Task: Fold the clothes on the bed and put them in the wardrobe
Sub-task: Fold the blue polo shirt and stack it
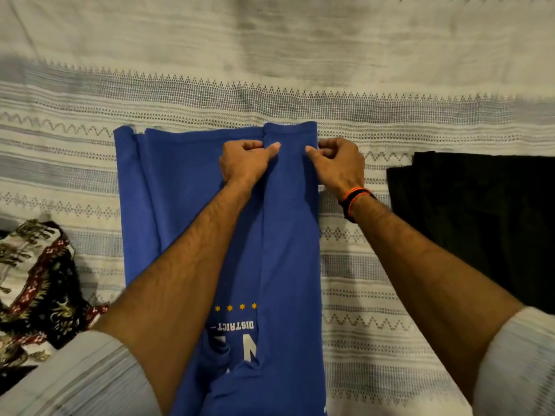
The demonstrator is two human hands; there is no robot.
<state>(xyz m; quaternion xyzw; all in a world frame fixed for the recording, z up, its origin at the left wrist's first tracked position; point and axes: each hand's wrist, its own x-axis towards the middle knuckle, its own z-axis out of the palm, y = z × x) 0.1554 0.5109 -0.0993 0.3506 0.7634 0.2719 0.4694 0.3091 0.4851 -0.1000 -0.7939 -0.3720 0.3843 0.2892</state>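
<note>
A blue T-shirt (186, 187) with white print and small yellow stars lies lengthwise on the bed, its sides folded inward. My left hand (244, 163) pinches the folded right flap near the shirt's far hem. My right hand (338, 162) pinches the same flap at the shirt's right edge; an orange and black band sits on that wrist. Both forearms reach over the shirt and hide part of its print.
The bed is covered by a white and grey woven sheet (390, 109). A black garment (480, 217) lies to the right of the shirt. A patterned black, white and red cloth (33, 283) is bunched at the left edge.
</note>
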